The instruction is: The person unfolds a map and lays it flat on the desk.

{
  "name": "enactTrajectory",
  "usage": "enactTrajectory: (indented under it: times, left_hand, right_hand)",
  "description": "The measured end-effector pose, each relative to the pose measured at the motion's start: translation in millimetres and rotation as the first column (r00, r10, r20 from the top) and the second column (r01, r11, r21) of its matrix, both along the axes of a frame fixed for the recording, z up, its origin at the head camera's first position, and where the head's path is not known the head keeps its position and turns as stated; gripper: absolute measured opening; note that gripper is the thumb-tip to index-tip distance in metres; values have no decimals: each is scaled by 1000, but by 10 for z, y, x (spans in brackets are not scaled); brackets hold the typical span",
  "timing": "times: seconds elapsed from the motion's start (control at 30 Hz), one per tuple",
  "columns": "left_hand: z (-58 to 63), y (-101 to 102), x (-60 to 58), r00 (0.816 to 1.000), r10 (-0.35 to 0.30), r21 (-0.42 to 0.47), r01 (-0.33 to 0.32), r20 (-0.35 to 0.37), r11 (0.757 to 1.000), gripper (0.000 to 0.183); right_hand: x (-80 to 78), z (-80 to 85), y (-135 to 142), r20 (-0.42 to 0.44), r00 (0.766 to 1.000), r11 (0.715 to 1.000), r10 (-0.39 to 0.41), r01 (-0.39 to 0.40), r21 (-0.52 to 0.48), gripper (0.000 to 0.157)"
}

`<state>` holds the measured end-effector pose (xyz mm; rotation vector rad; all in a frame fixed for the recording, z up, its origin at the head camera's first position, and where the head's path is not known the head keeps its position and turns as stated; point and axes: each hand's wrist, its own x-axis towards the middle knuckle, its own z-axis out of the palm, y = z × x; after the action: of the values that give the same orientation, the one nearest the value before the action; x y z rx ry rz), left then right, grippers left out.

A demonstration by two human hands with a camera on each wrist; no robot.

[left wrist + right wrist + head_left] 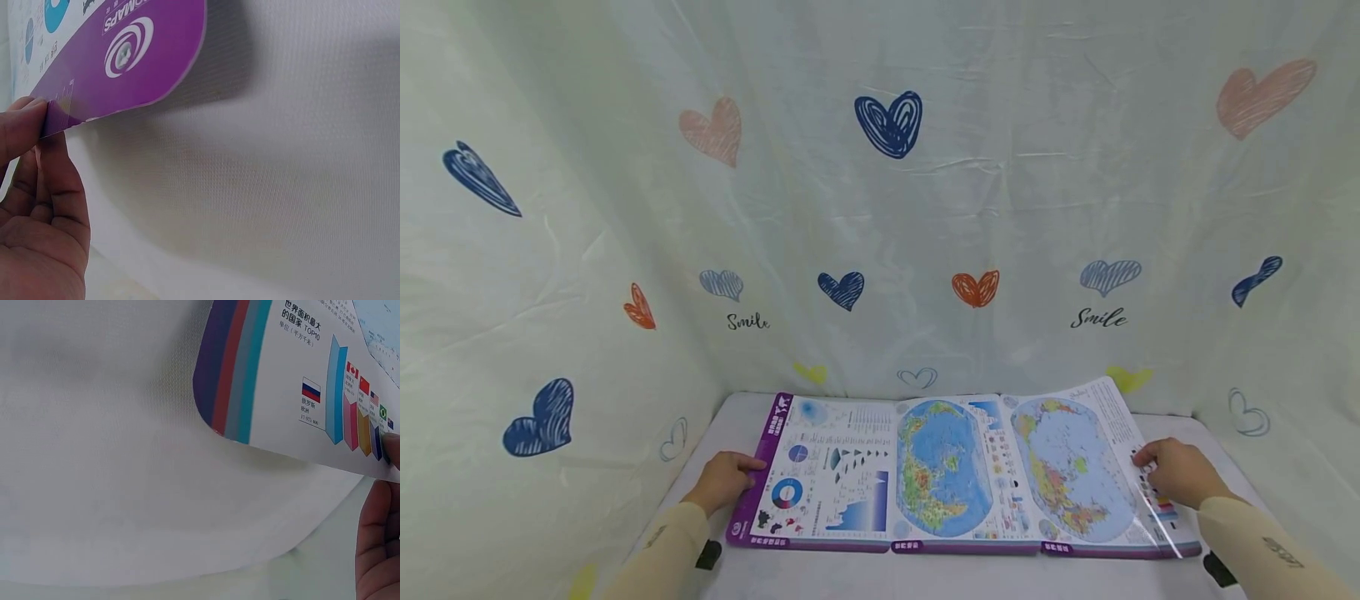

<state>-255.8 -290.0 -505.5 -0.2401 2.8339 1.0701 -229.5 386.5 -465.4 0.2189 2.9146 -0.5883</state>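
A wide folding world map [945, 467] lies spread in several panels across the white table, with purple borders along its left and front edges. My left hand [726, 482] pinches its purple left edge; in the left wrist view the thumb [22, 130] is on top and the fingers are underneath, that edge lifted off the table. My right hand [1183, 471] grips the right edge, thumb and fingers on either side of the sheet beside a chart with small flags [311, 390]. The right panel [1078, 467] tilts up and bends, its far corner raised.
The white table [955, 577] has rounded corners and stands against a pale curtain [1030, 208] printed with hearts and "Smile". Curtain also closes in on the left and right sides. Dark bands [708, 555] show by both wrists.
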Motion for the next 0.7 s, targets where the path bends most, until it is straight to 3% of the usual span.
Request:
enactTrajectory:
  times: [0.27, 0.7]
  left_hand:
    - [-29, 0, -7, 1000, 26, 21, -26, 12, 999, 25]
    - [-17, 43, 33, 1000, 6, -13, -6, 5, 1000, 27]
  right_hand:
    - [3, 12, 4, -12, 1000, 1000, 8, -8, -4, 23]
    - [-81, -91, 65, 22, 999, 999, -24, 25, -26, 24]
